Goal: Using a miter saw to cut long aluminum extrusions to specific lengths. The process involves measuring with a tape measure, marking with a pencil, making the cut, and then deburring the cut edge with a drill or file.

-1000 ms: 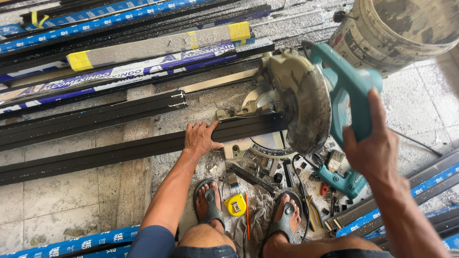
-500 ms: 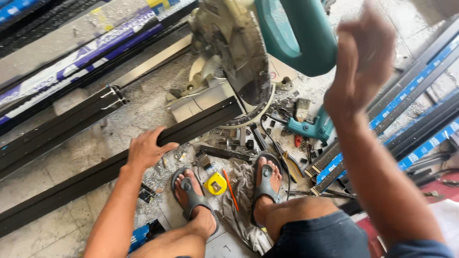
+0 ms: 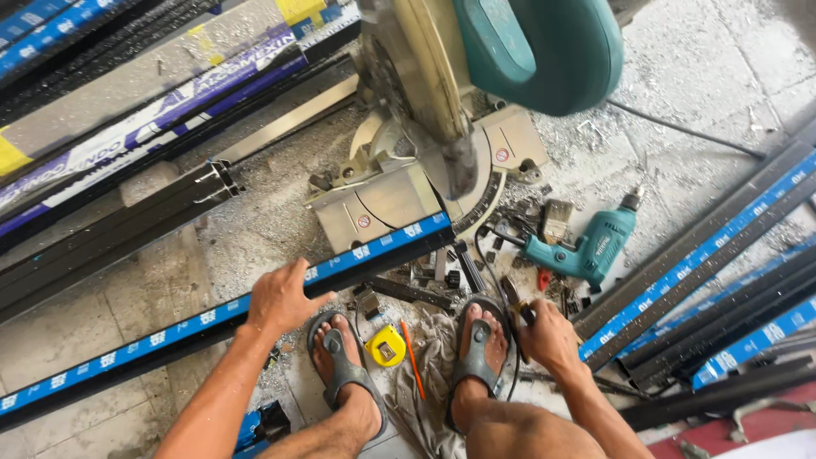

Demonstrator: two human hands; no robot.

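The step in hand looks like lining up a long dark metal bar [image 3: 255,310] with a blue film strip on the base of the chop saw [image 3: 408,183], whose blade stands raised. The left hand [image 3: 276,299] lies flat on the bar, fingers loosely curled over its edge, pressing it to the floor [image 3: 102,327]. The right hand [image 3: 548,336] is closed around a small dark object by the right foot; what it is I cannot tell. The cut would need the bar's end square under the blade. A yellow tape measure [image 3: 387,346] lies between the feet.
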